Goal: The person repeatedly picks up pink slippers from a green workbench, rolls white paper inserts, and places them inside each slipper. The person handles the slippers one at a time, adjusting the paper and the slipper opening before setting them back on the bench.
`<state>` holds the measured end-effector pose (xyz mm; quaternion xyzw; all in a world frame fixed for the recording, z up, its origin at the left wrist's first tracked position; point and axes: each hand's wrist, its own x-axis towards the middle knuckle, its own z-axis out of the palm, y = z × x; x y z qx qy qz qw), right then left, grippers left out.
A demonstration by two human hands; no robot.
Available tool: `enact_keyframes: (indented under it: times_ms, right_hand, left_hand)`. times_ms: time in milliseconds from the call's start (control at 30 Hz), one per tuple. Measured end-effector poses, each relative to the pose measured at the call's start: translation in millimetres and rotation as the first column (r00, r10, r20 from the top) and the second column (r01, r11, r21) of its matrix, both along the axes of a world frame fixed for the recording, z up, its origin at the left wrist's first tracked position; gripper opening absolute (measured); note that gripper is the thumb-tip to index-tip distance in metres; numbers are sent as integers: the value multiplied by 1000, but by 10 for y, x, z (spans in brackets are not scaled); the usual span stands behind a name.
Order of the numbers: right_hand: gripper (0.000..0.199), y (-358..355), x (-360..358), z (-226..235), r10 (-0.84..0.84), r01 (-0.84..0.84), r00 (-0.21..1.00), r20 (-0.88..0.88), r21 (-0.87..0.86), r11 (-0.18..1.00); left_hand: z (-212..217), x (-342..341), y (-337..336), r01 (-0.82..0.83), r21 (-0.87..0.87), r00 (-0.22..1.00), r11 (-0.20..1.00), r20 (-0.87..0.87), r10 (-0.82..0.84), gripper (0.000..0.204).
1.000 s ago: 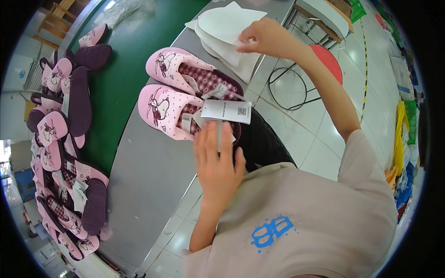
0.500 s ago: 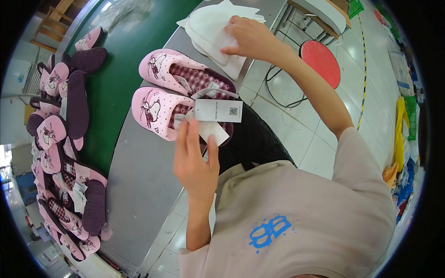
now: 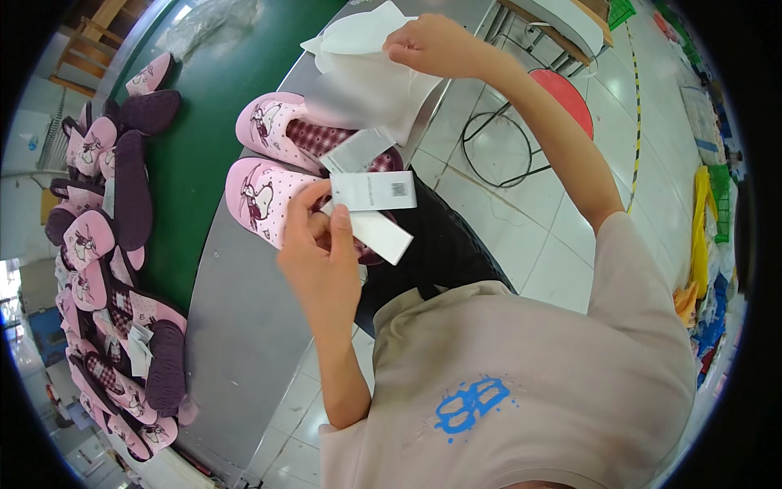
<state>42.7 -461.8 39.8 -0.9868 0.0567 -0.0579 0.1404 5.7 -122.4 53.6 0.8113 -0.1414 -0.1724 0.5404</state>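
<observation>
A pair of pink slippers with a cartoon print lies side by side: the nearer slipper [image 3: 259,196] and the farther slipper [image 3: 273,122], both with dark checked insoles. My left hand [image 3: 322,248] is at the nearer slipper's opening, thumb and fingers closed on white hang tags [image 3: 373,191] that fan out over the insoles. Beyond the slippers lie white shaped sheets [image 3: 366,33]. Over them my right hand [image 3: 432,46] pinches the edge of a white sheet, part of which is smeared by motion above the farther slipper.
Many similar slippers [image 3: 134,191] are heaped along the left, on a green surface [image 3: 199,122] beside the grey metal table edge [image 3: 236,285]. Crumpled clear plastic [image 3: 213,28] lies at the far end. A red round stool [image 3: 562,98] stands on the tiled floor at the right.
My left hand has closed on the tags and spread them apart. My right hand's fingers have gone from spread on the sheets to a pinch, and a sheet now lifts toward the slippers.
</observation>
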Motion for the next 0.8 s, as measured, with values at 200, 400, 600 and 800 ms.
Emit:
enact_keyframes:
  times_ms: [200, 400, 600, 800]
  right_hand:
    - [25, 214, -141, -224, 39, 9, 988, 150, -301, 954]
    - [36, 294, -415, -110, 106, 1, 569, 816, -129, 992]
    - [31, 1071, -1331, 261, -256, -99, 719, 646, 460, 882]
    - [38, 1876, -1551, 39, -230, -276, 912, 340, 923, 267]
  left_hand:
    - [-287, -234, -199, 275, -99, 957, 956, 124, -263, 35]
    - [-206, -232, -37, 451, -56, 845, 891, 349, -406, 39]
    - [-317, -198, 410, 110, -526, 961, 843, 273, 44, 65]
    - [9, -122, 630, -111, -577, 963, 809, 139, 232, 140]
